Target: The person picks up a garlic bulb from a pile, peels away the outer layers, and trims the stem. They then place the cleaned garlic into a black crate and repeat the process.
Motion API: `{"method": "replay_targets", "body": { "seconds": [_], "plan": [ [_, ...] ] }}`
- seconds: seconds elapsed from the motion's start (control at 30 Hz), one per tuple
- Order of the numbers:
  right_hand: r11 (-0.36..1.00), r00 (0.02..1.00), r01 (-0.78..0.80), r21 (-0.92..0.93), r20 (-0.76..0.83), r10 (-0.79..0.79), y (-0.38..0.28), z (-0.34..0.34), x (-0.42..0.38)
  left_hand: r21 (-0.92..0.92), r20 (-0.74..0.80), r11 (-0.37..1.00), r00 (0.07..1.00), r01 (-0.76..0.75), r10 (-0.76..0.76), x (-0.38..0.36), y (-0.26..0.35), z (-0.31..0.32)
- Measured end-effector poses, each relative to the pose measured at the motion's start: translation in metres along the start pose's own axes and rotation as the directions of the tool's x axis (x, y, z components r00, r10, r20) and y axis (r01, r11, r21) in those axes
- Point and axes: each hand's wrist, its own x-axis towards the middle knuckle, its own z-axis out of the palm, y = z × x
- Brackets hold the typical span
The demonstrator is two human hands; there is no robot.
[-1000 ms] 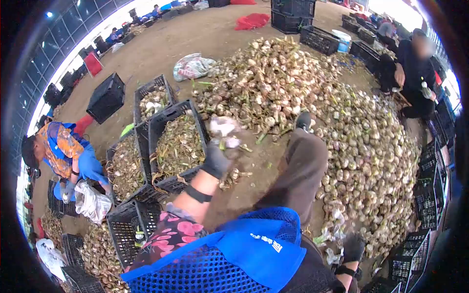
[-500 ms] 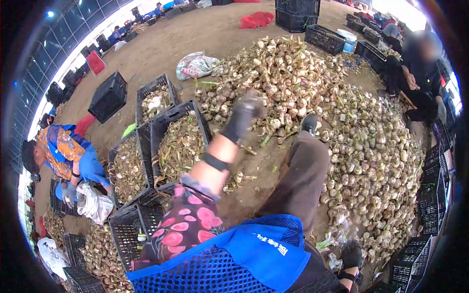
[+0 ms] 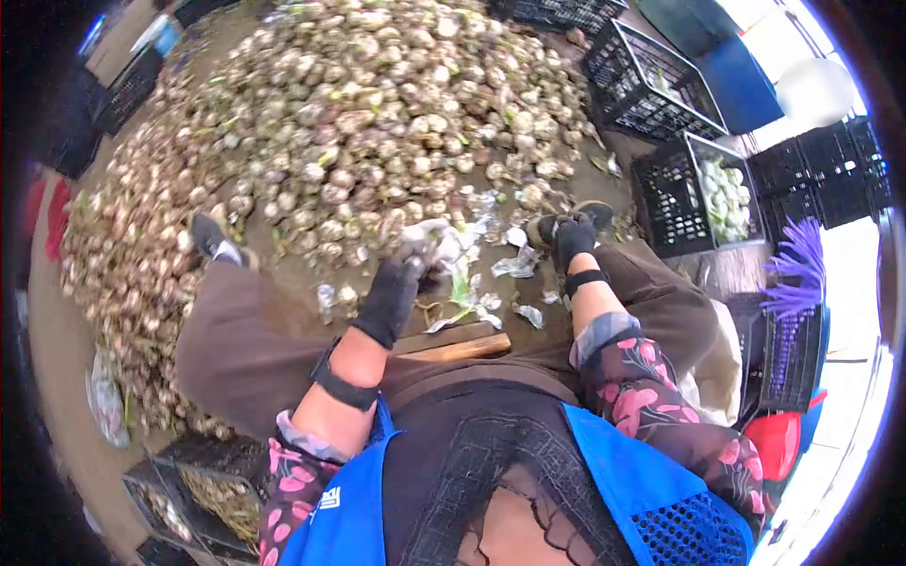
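Observation:
My left hand (image 3: 398, 283), in a dark glove, is between my knees in front of the garlic heap (image 3: 377, 123). Its fingers are closed around a pale garlic bulb (image 3: 429, 234), partly hidden and blurred. My right hand (image 3: 574, 238), also gloved, is by my shoe (image 3: 595, 212) with its fingers curled; what they hold, if anything, I cannot make out. On the ground between the hands lie papery white scraps (image 3: 517, 264) and a green stalk piece (image 3: 461, 291). Closer to me is a wooden strip (image 3: 462, 349).
Black crates stand to the right, one holding pale bulbs (image 3: 725, 198), another bare-sided crate (image 3: 651, 80) beyond it. A purple bundle of strips (image 3: 797, 269) hangs near a red object (image 3: 774, 443). More crates (image 3: 203, 491) with garlic and stalks sit at lower left.
The view has swung down and to the right. My left hand, earlier reaching out by the heap, is now back between my knees and closed on a bulb. Both hands are now closer together.

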Motion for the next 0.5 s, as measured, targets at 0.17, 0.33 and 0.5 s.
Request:
{"method": "replay_targets", "body": {
  "seconds": [0.17, 0.33, 0.5],
  "plan": [
    [0.763, 0.965, 0.219, -0.609, 0.023, -0.260, -0.051, 0.006, -0.040, 0.117, -0.092, 0.937, 0.943, 0.329, -0.320, 0.025, -0.026, -0.012],
    [0.365, 0.876, 0.466, -0.806, 0.359, -0.323, -0.073, 0.066, -0.025, 0.255, -0.031, 0.923, 0.957, 0.286, -0.288, 0.028, -0.045, -0.030],
    [0.460, 0.920, 0.385, -0.800, 0.370, -0.126, -0.095, 0.072, 0.009, 0.257, -0.099, 0.919, 0.954, 0.298, -0.282, 0.032, -0.048, -0.024]
  ]
}}
